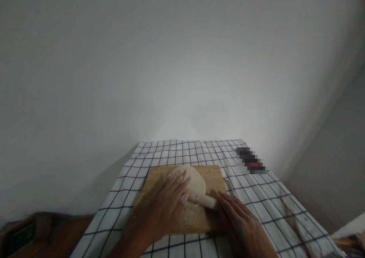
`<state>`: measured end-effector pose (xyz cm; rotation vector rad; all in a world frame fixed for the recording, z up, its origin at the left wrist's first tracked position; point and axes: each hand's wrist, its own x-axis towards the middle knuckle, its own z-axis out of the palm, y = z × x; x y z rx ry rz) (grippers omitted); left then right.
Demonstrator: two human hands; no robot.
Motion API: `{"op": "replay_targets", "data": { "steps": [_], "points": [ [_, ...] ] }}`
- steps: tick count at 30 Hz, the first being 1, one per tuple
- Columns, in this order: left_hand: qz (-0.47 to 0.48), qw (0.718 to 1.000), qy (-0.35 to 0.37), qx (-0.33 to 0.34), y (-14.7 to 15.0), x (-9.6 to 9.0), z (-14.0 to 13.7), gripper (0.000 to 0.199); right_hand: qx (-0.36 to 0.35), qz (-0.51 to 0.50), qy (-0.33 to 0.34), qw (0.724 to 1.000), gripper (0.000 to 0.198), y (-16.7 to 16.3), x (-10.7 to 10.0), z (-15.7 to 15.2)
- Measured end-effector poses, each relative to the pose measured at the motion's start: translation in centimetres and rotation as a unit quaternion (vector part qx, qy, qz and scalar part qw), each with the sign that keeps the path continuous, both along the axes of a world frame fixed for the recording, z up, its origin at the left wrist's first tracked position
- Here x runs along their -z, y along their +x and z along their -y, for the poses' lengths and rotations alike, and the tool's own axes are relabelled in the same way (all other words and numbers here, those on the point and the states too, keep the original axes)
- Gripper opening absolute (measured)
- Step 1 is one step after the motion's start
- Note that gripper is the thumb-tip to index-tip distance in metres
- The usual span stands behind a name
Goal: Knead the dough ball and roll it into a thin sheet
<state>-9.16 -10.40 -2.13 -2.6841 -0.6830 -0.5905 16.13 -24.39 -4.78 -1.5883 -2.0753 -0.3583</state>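
Observation:
A flat, rounded sheet of dough (196, 179) lies on a floured wooden board (212, 173). My left hand (171, 191) rests over the dough's left side, fingers stretched out and dusted with flour. Just below the dough, a light rolling pin (205, 201) lies across the board, slanting down to the right. My right hand (236, 214) covers the pin's right end, with its fingers together over it. The pin's left end is hidden behind my left hand.
A white cloth with black grid lines (168, 151) covers the table. At its right rear edge lies a dark, pixelated object (248, 157) with a red patch. Plain walls (182, 60) rise behind the table and to the right. A brownish item (42, 227) sits low at left.

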Motion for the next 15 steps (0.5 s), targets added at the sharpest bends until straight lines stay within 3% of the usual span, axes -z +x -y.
{"op": "replay_targets", "data": {
  "steps": [3,5,9,15],
  "points": [
    [-0.005,1.000,-0.019,-0.003,-1.3,0.1,1.2,0.056,0.012,0.073,0.075,0.994,0.061,-0.9,1.6,1.7],
    [-0.009,0.999,-0.029,-0.009,-1.7,0.4,1.5,0.059,0.033,0.096,0.082,0.991,0.066,-1.1,2.0,1.9],
    [-0.019,0.999,-0.034,-0.018,-1.1,0.5,1.2,0.062,0.069,0.081,-0.006,0.994,0.063,-0.2,0.6,-0.1],
    [-0.002,0.998,-0.038,-0.057,1.8,-0.3,-1.7,0.052,0.087,0.013,-0.088,0.992,0.043,2.6,-1.8,-8.0]
  ]
}}
